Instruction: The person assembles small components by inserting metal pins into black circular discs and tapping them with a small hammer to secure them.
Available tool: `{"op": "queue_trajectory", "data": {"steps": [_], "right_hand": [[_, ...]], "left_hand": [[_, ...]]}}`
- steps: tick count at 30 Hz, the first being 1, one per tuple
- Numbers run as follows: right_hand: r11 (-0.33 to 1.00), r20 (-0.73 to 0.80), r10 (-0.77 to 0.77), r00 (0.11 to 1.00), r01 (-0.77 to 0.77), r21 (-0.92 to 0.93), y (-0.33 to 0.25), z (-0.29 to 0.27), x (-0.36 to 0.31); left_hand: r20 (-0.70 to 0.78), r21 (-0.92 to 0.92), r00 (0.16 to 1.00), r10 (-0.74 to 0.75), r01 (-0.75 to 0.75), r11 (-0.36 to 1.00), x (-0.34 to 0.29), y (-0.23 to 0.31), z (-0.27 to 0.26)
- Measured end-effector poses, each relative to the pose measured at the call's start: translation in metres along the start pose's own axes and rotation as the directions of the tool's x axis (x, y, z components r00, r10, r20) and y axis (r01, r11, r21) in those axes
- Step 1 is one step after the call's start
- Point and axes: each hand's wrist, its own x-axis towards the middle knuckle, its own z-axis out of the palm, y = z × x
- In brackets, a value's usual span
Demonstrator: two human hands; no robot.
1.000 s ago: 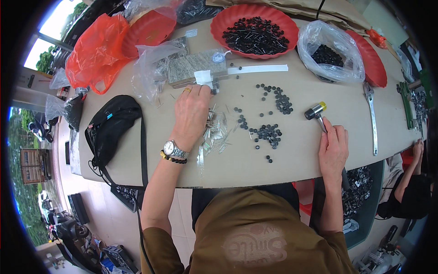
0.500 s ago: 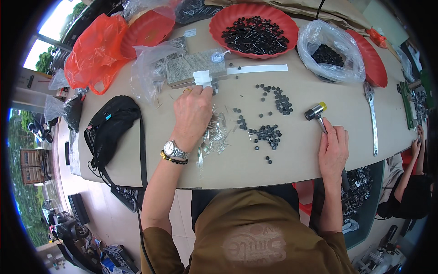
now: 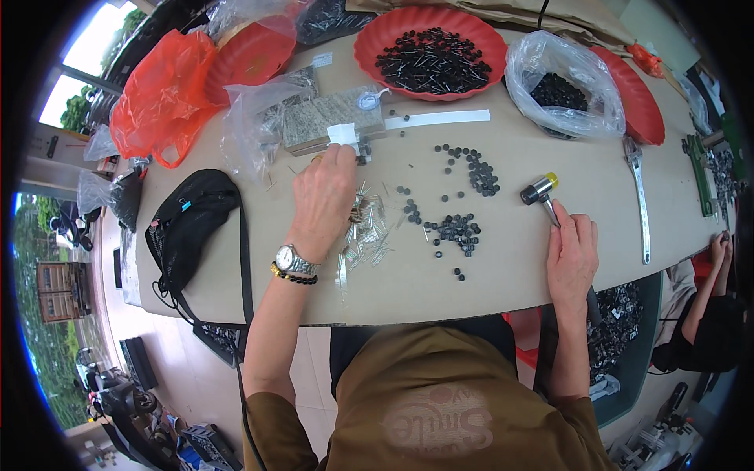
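Observation:
My right hand is closed around the handle of a small hammer with a metal head and a yellow end. The hammer is lifted at the right of the table. My left hand, wearing a watch, reaches to the front edge of a grey stone-like block. Its fingers are bent together by a white patch on the block, and what they hold is hidden. Below that hand lies a heap of thin metal pins. Small black round caps are scattered between my hands.
At the back stand a red plate of black capped pins and a clear bag of black caps. A wrench lies on the right, a black pouch on the left. A red plastic bag is far left. Another person works far right.
The whole view has shifted slightly. My left hand stays at the block's front edge, and my right hand still holds the hammer in nearly the same place.

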Motion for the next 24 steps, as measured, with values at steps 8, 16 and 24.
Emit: {"op": "queue_trajectory", "data": {"steps": [8,16,24], "right_hand": [[0.997,-0.023,-0.063,0.998,0.064,0.036,0.0,-0.003,-0.003],[0.832,0.072,-0.289,0.954,0.214,0.511,-0.064,-0.059,0.004],[0.809,0.274,-0.45,0.85,0.258,0.528,-0.094,-0.048,-0.019]], "left_hand": [[0.316,-0.846,0.845,-0.431,0.457,0.276,-0.037,0.051,-0.041],[0.278,-0.866,0.86,-0.427,0.417,0.276,-0.096,0.108,-0.038],[0.051,-0.61,0.908,-0.416,0.359,0.707,-0.103,0.119,-0.033]]}}
